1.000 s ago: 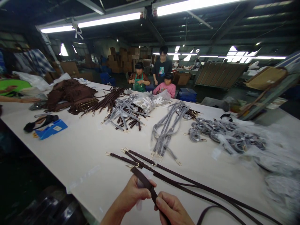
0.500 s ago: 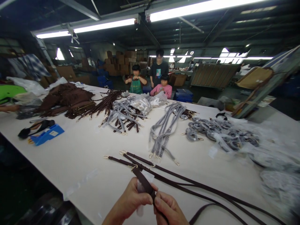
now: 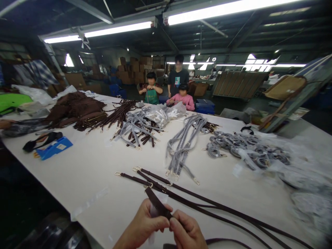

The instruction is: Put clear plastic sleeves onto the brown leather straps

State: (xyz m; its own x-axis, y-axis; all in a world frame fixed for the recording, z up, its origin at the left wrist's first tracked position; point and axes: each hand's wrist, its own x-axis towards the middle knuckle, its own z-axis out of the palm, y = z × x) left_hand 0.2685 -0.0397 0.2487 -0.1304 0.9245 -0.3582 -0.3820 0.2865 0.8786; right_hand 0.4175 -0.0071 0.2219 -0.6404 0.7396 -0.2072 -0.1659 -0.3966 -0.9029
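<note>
Up close, low centre of view: dark brown strap [image 3: 157,204] pinched between both hands just above the near table edge, its free end slanting up and away to the left. Left hand [image 3: 145,224] comes in from below, fingers curled, thumb pressed onto the strap's upper face; a bit of clear plastic shows behind its fingers. Right hand [image 3: 187,231] sits touching the left, knuckles up, thumb and forefinger closed on the same strap where it runs toward the person. Both forearms rise from the bottom edge, angled inward so the hands meet.

Just beyond the hands, several more brown straps with gold clips [image 3: 145,177] lie flat on the white table [image 3: 90,162], trailing off to the right. Farther out, a bundle of grey straps [image 3: 181,148], then coiled grey straps [image 3: 246,147] in clear bags to the right. Mid-table: mixed grey and brown strap pile [image 3: 137,128]. Far left: heap of brown material [image 3: 75,107], and a blue tool [image 3: 54,148] near the edge. Three people [image 3: 177,88] stand or sit at the table's far side.
</note>
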